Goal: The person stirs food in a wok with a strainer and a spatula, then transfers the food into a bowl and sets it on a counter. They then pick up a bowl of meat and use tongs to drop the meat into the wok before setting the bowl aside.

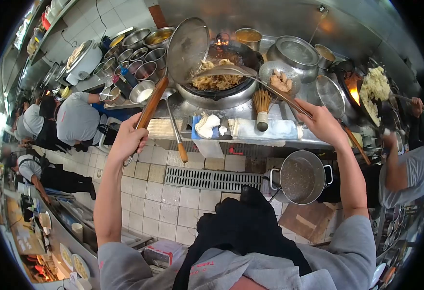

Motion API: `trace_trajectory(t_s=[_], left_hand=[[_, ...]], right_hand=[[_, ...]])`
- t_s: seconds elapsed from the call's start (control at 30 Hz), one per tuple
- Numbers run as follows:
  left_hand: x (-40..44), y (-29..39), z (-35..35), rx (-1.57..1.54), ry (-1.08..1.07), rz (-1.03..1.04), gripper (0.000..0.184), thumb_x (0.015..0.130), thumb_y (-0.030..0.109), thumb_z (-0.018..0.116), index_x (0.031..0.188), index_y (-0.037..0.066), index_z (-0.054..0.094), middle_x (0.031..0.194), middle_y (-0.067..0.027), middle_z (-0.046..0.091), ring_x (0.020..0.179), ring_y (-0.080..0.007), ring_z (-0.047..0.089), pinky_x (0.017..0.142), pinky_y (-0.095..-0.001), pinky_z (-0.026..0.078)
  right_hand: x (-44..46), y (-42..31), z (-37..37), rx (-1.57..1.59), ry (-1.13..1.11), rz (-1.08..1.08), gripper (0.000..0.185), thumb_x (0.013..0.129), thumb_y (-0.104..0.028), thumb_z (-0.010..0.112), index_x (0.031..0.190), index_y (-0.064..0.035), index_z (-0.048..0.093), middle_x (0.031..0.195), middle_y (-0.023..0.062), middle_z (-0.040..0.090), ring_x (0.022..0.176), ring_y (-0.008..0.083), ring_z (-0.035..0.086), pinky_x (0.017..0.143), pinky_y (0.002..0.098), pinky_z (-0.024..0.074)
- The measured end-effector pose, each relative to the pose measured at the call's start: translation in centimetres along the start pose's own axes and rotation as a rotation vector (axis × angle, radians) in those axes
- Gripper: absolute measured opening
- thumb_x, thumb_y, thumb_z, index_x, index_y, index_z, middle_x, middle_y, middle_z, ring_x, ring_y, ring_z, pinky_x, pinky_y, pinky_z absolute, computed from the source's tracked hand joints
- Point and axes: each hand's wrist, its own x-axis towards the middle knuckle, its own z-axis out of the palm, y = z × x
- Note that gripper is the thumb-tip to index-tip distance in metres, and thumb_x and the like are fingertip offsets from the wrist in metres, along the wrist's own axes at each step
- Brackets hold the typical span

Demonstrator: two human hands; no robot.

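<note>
My left hand (128, 137) is closed around the wooden handle of a large round strainer (185, 53), which is tilted up over the left side of a wok (250, 60). My right hand (322, 121) grips the handle of a long metal ladle (231, 70), whose head reaches over the wok. A heap of brownish food (216, 83) lies in the wok near the strainer's rim, and flame shows behind it. Below the wok stands a bamboo brush (261, 108). Beside it is a perforated skimmer (280, 77) with pale meat pieces on it.
Several metal pots (146, 71) crowd the back left. A lidded pot (297, 50) stands right of the wok. Another person's hand (416, 106) works at a second wok (366, 96). A large pot (301, 177) sits low at the right, by a floor drain (212, 179).
</note>
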Motion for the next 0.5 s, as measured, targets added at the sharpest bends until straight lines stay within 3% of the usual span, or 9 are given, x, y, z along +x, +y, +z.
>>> trace_trajectory(t_s=[0.07,0.17,0.27,0.43,0.5], left_hand=[[0.4,-0.4,-0.1,0.009,0.013,0.016,0.057,0.079,-0.003,0.049,0.136,0.005,0.041,0.06,0.0005,0.046,0.044,-0.0051,0.042,0.037,-0.0208,0.033],[2.0,-0.3,0.2,0.057,0.032,0.08,0.055,0.079,-0.003,0.048,0.133,0.005,0.043,0.061,-0.0005,0.047,0.045,-0.0057,0.043,0.037,-0.0214,0.033],[4.4,-1.1,0.1,0.021,0.03,0.112,0.052,0.079,-0.002,0.048,0.13,0.005,0.046,0.063,-0.0017,0.049,0.045,-0.0064,0.044,0.036,-0.0221,0.034],[8.0,-0.4,-0.3,0.079,0.074,0.149,0.042,0.078,-0.001,0.048,0.12,0.002,0.05,0.057,-0.0023,0.048,0.041,-0.0089,0.044,0.035,-0.0249,0.035],[10.6,-0.3,-0.8,0.129,0.082,0.168,0.042,0.077,-0.001,0.049,0.119,-0.002,0.051,0.053,-0.0041,0.049,0.038,-0.0114,0.045,0.035,-0.0269,0.036]], right_hand=[[0.0,-0.6,0.3,-0.114,-0.002,-0.101,0.042,0.088,-0.019,0.056,0.128,-0.0061,0.052,0.08,0.0231,0.063,0.075,0.0357,0.063,0.07,0.0433,0.0475],[1.0,-3.2,2.6,-0.274,-0.082,0.029,0.039,0.089,-0.02,0.055,0.127,-0.0099,0.053,0.088,0.0231,0.064,0.086,0.0412,0.061,0.075,0.0476,0.0475],[2.4,-3.0,4.4,-0.191,-0.082,0.018,0.039,0.089,-0.021,0.054,0.127,-0.0122,0.052,0.09,0.0219,0.065,0.087,0.0401,0.061,0.076,0.0475,0.0478],[1.6,-0.3,4.3,0.154,0.109,-0.01,0.04,0.089,-0.021,0.056,0.126,-0.005,0.054,0.096,0.0236,0.064,0.091,0.0376,0.063,0.079,0.04,0.0468],[2.5,-0.1,4.2,0.234,0.119,0.096,0.04,0.089,-0.021,0.056,0.125,-0.0045,0.054,0.097,0.0243,0.064,0.092,0.036,0.063,0.081,0.0384,0.0466]])
